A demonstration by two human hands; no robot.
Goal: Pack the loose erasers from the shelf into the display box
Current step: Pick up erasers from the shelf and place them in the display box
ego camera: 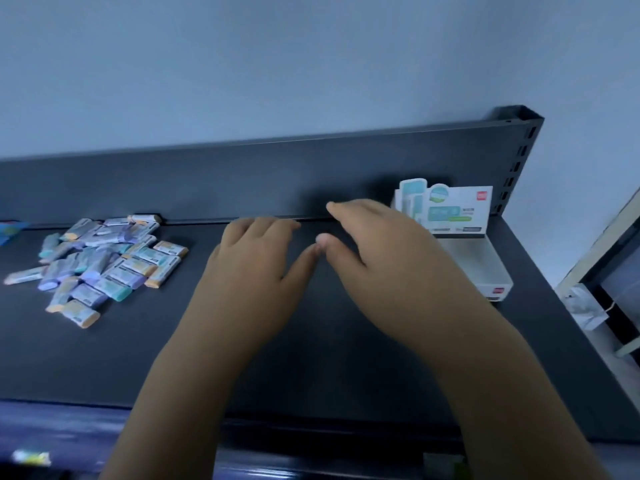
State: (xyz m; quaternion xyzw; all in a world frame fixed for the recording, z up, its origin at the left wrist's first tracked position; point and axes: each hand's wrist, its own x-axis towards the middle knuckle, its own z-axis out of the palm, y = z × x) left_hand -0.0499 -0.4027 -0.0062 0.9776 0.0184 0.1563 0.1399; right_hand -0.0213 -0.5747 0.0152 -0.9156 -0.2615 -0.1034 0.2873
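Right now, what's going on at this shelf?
A person holds both bare hands over the dark metal shelf, gripping nothing; the thumb tips of the left hand and right hand almost meet. The pile of loose pastel erasers in paper sleeves lies untouched at the left. The white cardboard display box stands at the right, partly behind the right hand, and the part of its tray that shows holds no erasers. Packing hasn't visibly begun.

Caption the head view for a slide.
Left hand and right hand, both open, over the shelf between the eraser pile and the display box.
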